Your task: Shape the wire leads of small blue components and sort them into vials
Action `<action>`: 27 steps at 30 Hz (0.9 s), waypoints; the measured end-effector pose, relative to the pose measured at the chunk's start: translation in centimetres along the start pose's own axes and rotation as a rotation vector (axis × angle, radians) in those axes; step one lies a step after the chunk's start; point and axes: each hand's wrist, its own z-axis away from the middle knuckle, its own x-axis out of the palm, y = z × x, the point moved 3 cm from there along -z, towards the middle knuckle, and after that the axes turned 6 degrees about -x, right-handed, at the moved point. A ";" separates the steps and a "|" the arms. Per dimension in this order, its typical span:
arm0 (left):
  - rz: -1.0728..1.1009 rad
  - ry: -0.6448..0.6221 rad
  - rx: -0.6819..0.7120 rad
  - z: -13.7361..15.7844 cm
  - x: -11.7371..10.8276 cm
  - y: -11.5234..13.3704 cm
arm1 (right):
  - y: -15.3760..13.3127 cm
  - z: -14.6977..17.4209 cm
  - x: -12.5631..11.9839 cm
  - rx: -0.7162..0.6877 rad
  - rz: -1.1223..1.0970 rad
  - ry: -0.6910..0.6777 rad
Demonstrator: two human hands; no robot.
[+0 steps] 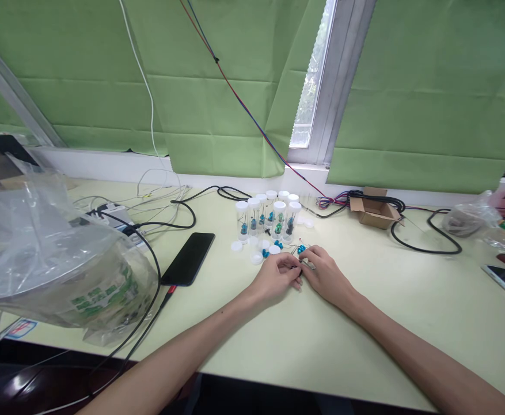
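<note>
A small dark piece [300, 271] sits at the meeting fingertips of the two hands, just above the near side of the desk [252, 351], in front of a cluster of clear tubes [253, 222]. Too little of it shows between the fingers to tell which way it points or how its long axis runs. The tubes themselves stand upright, long axes vertical, white lids [280, 204] at the top, with blue, green and dark pieces on thin stems inside. Between tubes and hands lie loose blue pieces, one [278, 245] near the tubes and another [302, 249] just beyond the right fingers, along with some loose white caps [256, 259]. The left forearm comes in from the lower left, slanting up and to the right; the left hand [276, 276] is half curled, thumb and fingers drawn towards the dark piece. The right forearm slants in from the lower right, and the right hand [322, 272] is turned back upward, its fingers bent inward and down so that the tips meet those of the left. Each grip is nearly closed, with the fingers bunched; which hand actually has hold of the piece, I cannot tell. A black phone [188, 259] lies to the left, well apart from both hands.
</note>
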 end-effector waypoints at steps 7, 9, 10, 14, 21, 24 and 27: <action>-0.053 0.013 0.008 0.0 -0.1 0.1 | 0.1 0.1 0.1 -0.001 -0.004 0.001; -0.097 0.028 0.027 0.1 -0.1 0.1 | 0.1 0.0 0.1 0.003 -0.008 -0.006; -0.123 0.038 0.044 0.1 -0.1 0.1 | 0.1 0.0 0.1 0.007 -0.011 -0.008; -0.230 0.062 0.133 0.3 -0.2 0.2 | 0.0 0.0 0.0 0.022 -0.016 -0.008; -0.254 0.080 0.173 0.5 -0.1 0.4 | -0.1 0.0 -0.1 0.045 -0.042 -0.002; -0.268 0.084 0.177 0.5 -0.1 0.5 | -0.1 -0.1 -0.2 0.055 -0.052 0.015; -0.313 0.095 0.203 0.6 -0.2 0.6 | -0.1 -0.1 -0.2 0.059 -0.042 0.036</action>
